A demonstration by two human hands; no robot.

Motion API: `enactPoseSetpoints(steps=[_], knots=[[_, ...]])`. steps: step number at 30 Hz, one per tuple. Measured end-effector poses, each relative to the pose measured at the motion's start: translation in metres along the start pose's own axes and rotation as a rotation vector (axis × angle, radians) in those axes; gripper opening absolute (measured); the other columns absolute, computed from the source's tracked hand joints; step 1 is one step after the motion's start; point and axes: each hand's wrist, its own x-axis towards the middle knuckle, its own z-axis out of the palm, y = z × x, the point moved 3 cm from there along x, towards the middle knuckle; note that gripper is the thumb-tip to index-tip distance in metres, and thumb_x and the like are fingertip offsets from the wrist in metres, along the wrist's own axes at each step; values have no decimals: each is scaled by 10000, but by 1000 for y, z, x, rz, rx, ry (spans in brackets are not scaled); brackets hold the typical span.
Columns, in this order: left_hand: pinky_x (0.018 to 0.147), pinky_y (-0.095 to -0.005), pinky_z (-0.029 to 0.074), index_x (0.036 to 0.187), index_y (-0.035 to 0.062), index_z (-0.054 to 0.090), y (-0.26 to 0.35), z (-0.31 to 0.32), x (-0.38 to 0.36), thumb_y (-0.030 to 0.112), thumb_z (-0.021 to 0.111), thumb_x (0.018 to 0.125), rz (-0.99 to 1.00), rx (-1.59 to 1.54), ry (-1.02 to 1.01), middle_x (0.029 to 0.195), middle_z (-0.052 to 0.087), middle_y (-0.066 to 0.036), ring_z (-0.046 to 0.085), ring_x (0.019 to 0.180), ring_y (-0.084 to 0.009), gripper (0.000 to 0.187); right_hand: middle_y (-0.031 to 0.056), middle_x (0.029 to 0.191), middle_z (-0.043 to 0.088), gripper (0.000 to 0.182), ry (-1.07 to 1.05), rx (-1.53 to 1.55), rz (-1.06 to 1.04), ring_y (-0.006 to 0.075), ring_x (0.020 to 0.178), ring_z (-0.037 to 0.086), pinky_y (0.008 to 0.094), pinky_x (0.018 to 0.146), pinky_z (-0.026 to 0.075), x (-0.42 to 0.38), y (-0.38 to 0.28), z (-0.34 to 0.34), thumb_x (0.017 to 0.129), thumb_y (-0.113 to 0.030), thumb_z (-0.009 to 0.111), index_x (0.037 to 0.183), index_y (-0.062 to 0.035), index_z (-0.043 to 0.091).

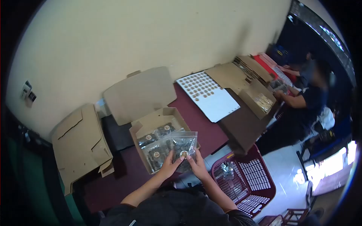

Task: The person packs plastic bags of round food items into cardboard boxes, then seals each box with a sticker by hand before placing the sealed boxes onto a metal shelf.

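Observation:
Between my two hands is a clear zip bag (pixel 184 141) with dark contents and a round sticker low on its front. My left hand (pixel 171 165) grips its left edge, and my right hand (pixel 197 165) its right edge, both thumbs close to the sticker. Just behind and to the left, an open cardboard box (pixel 140 126) stands on the dark red table (pixel 132 192). Several similar stickered bags (pixel 156 152) lie inside it. The held bag covers part of the box's right side.
A white sheet with rows of round stickers (pixel 211 101) lies beyond the box. Flattened cardboard (pixel 81 147) leans at left. A dark red plastic basket (pixel 260 173) stands at right with a bag inside. A co-worker (pixel 305 105) works by another cardboard box (pixel 250 100).

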Motion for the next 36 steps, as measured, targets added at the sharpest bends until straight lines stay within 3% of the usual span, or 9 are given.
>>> enactPoseSetpoints(steps=[5,13,15,19,21,24,28,33,36], knots=[[980,-308,349,1252,-47,395,7,-48,-13,222,562,908,24,-140,117,1199,519,-127,481,1119,-179,467,72,1148,521,359,-114,184,28,132,1079,472,280,938,363,18,8,56,934,-177,511,1232,-1,416],[936,-309,389,1218,-39,431,7,-89,-35,243,549,915,49,10,350,1148,553,-126,515,1078,-183,431,70,1086,567,350,-292,239,149,136,1021,518,285,908,395,32,23,109,917,-178,546,1194,21,467],[901,-308,409,1181,-45,458,-1,-101,-38,249,523,928,139,20,473,1123,566,-133,532,1048,-187,394,75,1096,564,357,-299,180,142,129,1020,511,274,903,391,35,30,121,922,-200,541,1189,25,471],[908,-315,390,1164,-29,476,-7,-122,-49,314,389,972,86,-6,671,1108,571,-130,523,1045,-178,402,66,1088,564,359,-350,111,166,115,1001,507,257,887,390,44,32,144,945,-248,496,1185,19,491],[923,-314,376,1176,-17,469,-3,-132,-55,346,335,981,97,-78,662,1112,565,-124,513,1057,-175,434,60,1095,562,357,-393,186,215,105,1002,501,255,884,391,47,42,158,952,-262,480,1175,16,507],[931,-305,370,1183,-10,455,10,-140,-60,260,449,957,154,16,664,1124,555,-98,503,1059,-163,352,47,1045,581,343,-499,54,117,97,962,514,248,852,410,52,27,177,941,-245,508,1161,18,512],[921,-302,376,1174,-13,461,10,-141,-55,224,475,947,166,-56,704,1107,563,-99,507,1046,-157,329,33,1017,580,355,-525,181,162,87,942,509,247,840,409,55,19,182,944,-264,504,1150,24,506],[909,-295,385,1167,-14,470,-10,-146,-53,214,479,945,47,-164,714,1100,569,-104,514,1029,-153,319,17,1014,565,390,-475,126,228,74,944,486,244,845,399,56,29,169,962,-324,448,1139,16,517],[873,-298,415,1181,-16,462,12,-134,-44,218,488,940,148,64,640,1086,579,-98,539,987,-151,336,47,1002,596,328,-480,79,192,98,940,521,259,850,413,57,23,163,964,-249,451,1124,27,529]])
